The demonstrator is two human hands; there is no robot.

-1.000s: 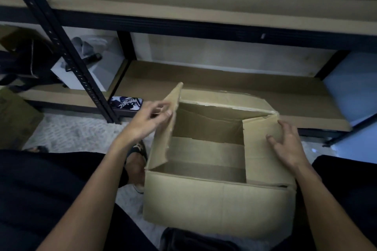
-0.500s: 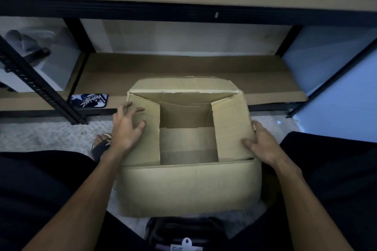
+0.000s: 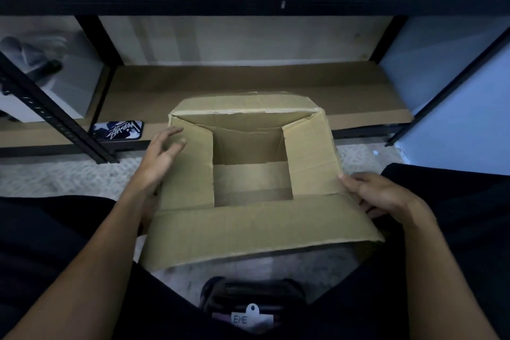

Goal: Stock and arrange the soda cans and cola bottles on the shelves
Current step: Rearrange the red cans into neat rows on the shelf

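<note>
A brown cardboard box (image 3: 256,226) sits on the floor between my knees, its inside empty as far as I see. Both side flaps are folded inward; the far flap lies back and the near flap hangs toward me. My left hand (image 3: 162,157) presses the left flap down with straight fingers. My right hand (image 3: 378,196) grips the box's right edge beside the right flap, fingers curled. No cans or bottles are in view.
The low shelf board (image 3: 248,85) lies right behind the box. A phone in a printed case (image 3: 117,130) rests at its left front edge. A black upright post (image 3: 49,110) slants at left. A white box (image 3: 41,74) with dark items sits far left. A blue wall (image 3: 455,107) is at right.
The left flap, upright a second ago, is now pressed flat by my left hand. My right hand slid off the right flap to the box's right edge. The camera tilted down, losing the bottles above.
</note>
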